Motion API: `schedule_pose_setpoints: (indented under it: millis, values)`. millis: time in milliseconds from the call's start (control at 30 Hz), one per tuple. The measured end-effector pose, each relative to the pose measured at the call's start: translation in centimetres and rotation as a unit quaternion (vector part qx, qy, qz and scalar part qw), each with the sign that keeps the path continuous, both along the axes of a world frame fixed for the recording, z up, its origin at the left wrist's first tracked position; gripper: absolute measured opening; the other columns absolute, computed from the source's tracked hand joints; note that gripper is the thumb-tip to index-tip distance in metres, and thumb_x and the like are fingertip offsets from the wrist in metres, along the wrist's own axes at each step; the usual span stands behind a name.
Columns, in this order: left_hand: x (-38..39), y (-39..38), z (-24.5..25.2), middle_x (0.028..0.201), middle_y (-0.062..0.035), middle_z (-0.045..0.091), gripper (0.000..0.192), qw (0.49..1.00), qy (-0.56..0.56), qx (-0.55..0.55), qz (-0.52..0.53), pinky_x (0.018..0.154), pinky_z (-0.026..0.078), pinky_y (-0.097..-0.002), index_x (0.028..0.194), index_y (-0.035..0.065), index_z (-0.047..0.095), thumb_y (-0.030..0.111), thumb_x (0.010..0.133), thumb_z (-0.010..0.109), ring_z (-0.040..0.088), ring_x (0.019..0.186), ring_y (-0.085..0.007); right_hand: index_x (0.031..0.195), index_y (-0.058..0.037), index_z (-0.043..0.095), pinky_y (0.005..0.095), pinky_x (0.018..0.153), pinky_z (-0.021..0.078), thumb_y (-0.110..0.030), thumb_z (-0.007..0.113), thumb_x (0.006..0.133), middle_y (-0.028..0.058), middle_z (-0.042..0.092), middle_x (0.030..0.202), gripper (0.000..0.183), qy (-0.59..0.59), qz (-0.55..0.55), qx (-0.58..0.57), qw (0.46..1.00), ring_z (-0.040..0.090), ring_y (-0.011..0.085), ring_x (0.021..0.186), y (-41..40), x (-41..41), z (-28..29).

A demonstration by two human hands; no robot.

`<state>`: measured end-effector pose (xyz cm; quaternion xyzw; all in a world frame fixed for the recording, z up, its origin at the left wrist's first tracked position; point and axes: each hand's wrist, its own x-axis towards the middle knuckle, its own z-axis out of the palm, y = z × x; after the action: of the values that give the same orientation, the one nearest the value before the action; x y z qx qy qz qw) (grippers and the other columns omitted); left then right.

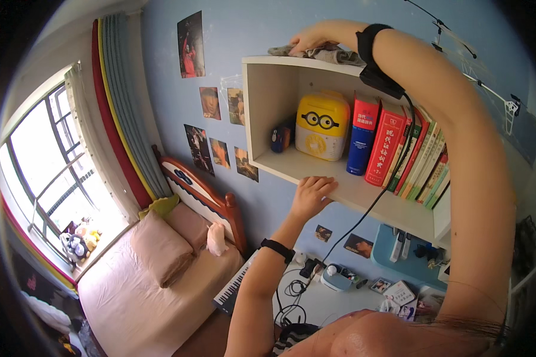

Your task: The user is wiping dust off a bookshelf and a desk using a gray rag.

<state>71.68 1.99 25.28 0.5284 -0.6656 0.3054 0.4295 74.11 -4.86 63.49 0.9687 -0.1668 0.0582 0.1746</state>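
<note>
My right hand (pixel 311 38) presses on a crumpled grey-brown cloth (pixel 335 55) on top of a white wall shelf (pixel 268 60). The fingertips bend over the cloth. Below, my left hand (pixel 312 196) rests on the front edge of the shelf's bottom board, its fingers over the board. Inside the shelf stand a yellow and white minion-faced box (pixel 322 127), a dark blue object (pixel 280 138) at its left, a thick red and blue book (pixel 362 134), a thick red book (pixel 386 149) and several thinner books (pixel 422 160).
Under the shelf, a white desk (pixel 339 303) holds cables (pixel 297 288), a blue-grey container (pixel 337 279) and a blue tray (pixel 384 250). A black cable (pixel 366 214) hangs from my right wrist across the shelf front. A keyboard instrument (pixel 234 285) lies between bed (pixel 161 308) and desk.
</note>
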Motion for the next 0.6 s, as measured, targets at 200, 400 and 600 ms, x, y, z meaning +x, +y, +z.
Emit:
schedule_pose_setpoints:
  millis: [200, 400, 600]
  values:
    - [-0.1, -0.1, 0.1, 0.104, 0.0058, 0.058, 0.043, 1.000, 0.012, 0.006, -0.001, 0.084, 0.038, -0.0330, 0.100, 0.0190, 0.059, 0.018, 0.058, 0.070, 0.051, 0.097, -0.0151, 0.115, -0.0092, 0.052, 0.0380, 0.081, 0.0427, -0.029, 0.063, 0.075, 0.0119, 0.056, 0.110, 0.047, 0.028, 0.010, -0.071, 0.997, 0.054, 0.0264, 0.097, -1.6, -3.6, 1.1]
    - [-0.4, -0.3, 0.2, 0.104, 0.0051, 0.057, 0.043, 1.000, 0.010, 0.002, 0.004, 0.085, 0.037, -0.0334, 0.100, 0.0187, 0.059, 0.018, 0.059, 0.070, 0.050, 0.099, -0.0154, 0.125, -0.0110, 0.043, 0.0364, 0.088, 0.0390, -0.035, 0.059, 0.079, 0.0129, 0.045, 0.125, 0.055, -0.049, -0.054, 0.044, 0.996, 0.046, 0.0247, 0.110, -4.0, -6.2, 3.1]
    - [-1.0, -0.2, 0.3, 0.107, 0.0044, 0.057, 0.042, 1.000, 0.016, 0.013, -0.005, 0.086, 0.037, -0.0340, 0.100, 0.0183, 0.059, 0.019, 0.059, 0.070, 0.050, 0.100, -0.0159, 0.120, -0.0083, 0.048, 0.0330, 0.086, 0.0402, -0.031, 0.057, 0.081, 0.0113, 0.055, 0.114, 0.047, -0.032, 0.124, 0.007, 0.992, 0.051, 0.0221, 0.102, 0.2, -1.5, 3.6]
